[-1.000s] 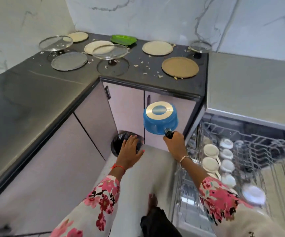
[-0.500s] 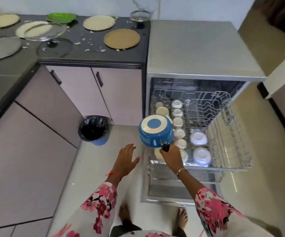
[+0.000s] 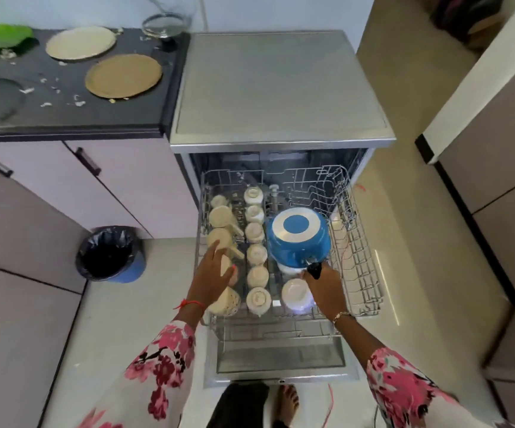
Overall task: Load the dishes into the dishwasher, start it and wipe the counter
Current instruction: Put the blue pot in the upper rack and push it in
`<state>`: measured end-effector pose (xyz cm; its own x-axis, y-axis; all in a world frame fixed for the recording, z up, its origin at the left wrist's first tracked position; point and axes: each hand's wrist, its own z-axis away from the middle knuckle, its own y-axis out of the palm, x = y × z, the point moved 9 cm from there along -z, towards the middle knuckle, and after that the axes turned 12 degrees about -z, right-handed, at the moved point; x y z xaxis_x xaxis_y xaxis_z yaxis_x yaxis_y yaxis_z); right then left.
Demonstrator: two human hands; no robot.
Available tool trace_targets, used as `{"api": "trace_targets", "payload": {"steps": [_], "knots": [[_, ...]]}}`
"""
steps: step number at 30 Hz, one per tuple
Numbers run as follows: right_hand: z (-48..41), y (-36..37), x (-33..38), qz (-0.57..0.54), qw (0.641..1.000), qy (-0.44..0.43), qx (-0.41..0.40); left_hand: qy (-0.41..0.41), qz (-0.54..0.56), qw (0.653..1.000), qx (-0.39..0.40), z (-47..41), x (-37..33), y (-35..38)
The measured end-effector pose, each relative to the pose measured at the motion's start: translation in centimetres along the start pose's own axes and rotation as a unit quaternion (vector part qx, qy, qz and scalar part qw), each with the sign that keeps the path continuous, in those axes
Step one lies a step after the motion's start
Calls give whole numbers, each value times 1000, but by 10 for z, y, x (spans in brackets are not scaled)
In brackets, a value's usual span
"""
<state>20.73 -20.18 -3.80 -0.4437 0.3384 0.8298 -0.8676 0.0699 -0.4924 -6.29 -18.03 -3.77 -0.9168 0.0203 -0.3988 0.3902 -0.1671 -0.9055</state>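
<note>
1. Right hand point(image 3: 322, 284) clamped on the black handle of the blue saucepan point(image 3: 298, 239). Pan inverted, round white-ringed base up, over the right half of the wire rack point(image 3: 361, 273).
2. Left hand point(image 3: 214, 271) open, fingers spread, above the rack's left edge.
3. Glossy cream cups point(image 3: 256, 253) in rows, bottoms up. White bowl point(image 3: 296, 293) at the rack's front edge.
4. Matte dark counter point(image 3: 65, 118), crumb-littered. Flat round brown plate point(image 3: 123, 76) near its right edge, cream plate point(image 3: 80, 43) behind.

White sleeves splashed with pink and red flowers: left sleeve point(image 3: 157, 375), right sleeve point(image 3: 404, 390). Red thread band point(image 3: 188, 303) at the left wrist, gold chain bracelet point(image 3: 341, 316) at the right, pink nail polish on the left grip point(image 3: 214, 273).
</note>
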Motion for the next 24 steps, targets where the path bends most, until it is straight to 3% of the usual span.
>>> {"api": "trace_targets", "payload": {"steps": [5,13,24], "knots": [[-60,-7,4,-20,1000,11,-19,16,-36,999,-16,-68,11,-1],[-161,22,-1,-22,998,30,-43,-26,-64,998,5,-168,72,13],[-236,58,-59,-14,999,11,-43,-179,4,983,-38,-224,116,36]]}}
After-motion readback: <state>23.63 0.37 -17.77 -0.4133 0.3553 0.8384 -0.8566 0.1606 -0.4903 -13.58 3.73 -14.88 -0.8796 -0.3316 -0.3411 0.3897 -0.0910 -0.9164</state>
